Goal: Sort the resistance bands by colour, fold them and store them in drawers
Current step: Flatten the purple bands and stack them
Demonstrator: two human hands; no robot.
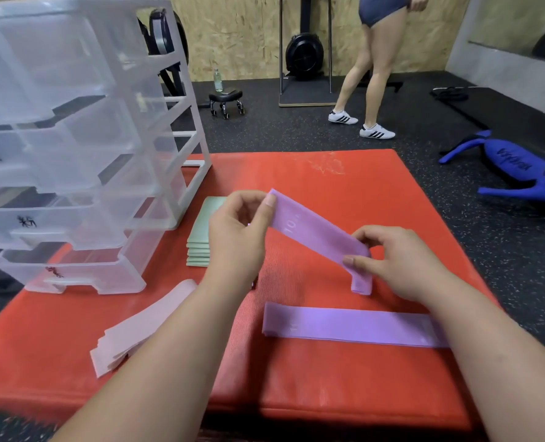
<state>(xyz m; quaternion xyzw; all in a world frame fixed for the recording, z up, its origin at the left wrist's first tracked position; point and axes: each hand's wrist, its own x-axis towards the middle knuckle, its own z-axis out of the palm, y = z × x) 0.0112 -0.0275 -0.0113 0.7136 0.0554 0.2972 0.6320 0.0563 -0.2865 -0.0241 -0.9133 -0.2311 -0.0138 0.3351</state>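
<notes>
Hands first: the left hand [236, 237] pinches the upper end of a purple band [315, 231] between thumb and fingers. The right hand [402, 263] pinches the lower end, thumb on the near side. There the band bends over and a short tail hangs down. The band slopes from upper left to lower right, lifted off the surface. Whether that tail touches the surface is hard to tell from here.

Under it all lies the big red mat [328, 393], spread on the speckled black floor [424, 129]. At the mat's far left stands the clear drawer unit [73, 138], drawers stacked and jutting forward, with black marks on some fronts. Beside the left forearm lies a fanned pile of pink bands [143, 327], flat and unfolded. A second purple band [344, 327] lies flat across the mat just below the right hand, its right end hidden under the right forearm. Between the drawer unit and the left hand sits a neat stack of folded green bands [201, 237], partly covered by that hand.
</notes>
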